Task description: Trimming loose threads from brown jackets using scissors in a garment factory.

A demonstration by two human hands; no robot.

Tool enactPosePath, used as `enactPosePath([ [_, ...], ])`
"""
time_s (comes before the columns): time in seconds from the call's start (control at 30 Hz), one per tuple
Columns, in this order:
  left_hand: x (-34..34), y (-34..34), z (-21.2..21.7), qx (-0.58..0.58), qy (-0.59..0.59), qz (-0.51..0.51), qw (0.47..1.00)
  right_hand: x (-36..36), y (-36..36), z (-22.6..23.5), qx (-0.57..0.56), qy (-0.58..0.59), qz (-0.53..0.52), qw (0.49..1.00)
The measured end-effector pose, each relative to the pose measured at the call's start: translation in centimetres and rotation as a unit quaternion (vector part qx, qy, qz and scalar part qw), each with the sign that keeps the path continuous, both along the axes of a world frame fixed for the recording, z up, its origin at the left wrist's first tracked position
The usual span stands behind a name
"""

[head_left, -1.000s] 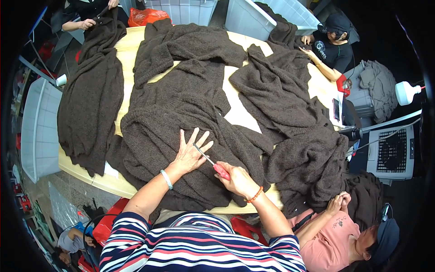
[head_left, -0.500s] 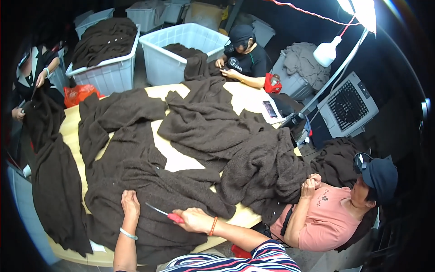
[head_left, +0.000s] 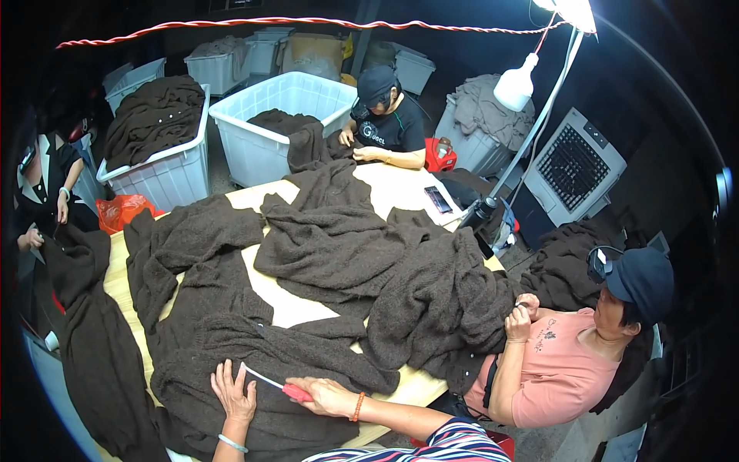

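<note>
The knitwear (head_left: 308,254) is fuzzy, matt brown wool, rough to look at. Under it the counter (head_left: 400,389) shows pale, smooth wood. The tool's handle (head_left: 296,393) is glossy red plastic, and the bins (head_left: 262,150) are smooth white plastic.

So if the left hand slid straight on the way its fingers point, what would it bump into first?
The left hand lies flat on the dark brown knitted garment, fingers pointing away across the table. It would probably just meet more folds of that same knit first.
</note>
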State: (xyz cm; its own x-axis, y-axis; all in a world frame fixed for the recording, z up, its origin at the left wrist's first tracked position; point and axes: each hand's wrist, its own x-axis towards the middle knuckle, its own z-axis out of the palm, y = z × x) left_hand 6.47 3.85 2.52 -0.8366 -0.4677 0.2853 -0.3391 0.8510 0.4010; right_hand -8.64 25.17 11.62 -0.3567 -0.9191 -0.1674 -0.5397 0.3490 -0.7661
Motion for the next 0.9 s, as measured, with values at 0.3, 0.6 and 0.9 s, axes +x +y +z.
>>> enactPosePath([
  [0.3,-1.6,0.6,2.5,-0.035,-0.051,-0.098,0.993,-9.8,3.6,-1.1,-0.127,0.035,-0.350,0.927],
  [0.6,-1.5,0.5,1.1,-0.055,-0.066,-0.081,0.993,-5.7,4.3,0.2,-0.168,0.038,-0.230,0.958],
  [0.9,-1.3,0.8,0.1,-0.073,-0.026,-0.070,0.995,4.2,4.3,-4.3,-0.039,0.014,0.009,0.999],
])
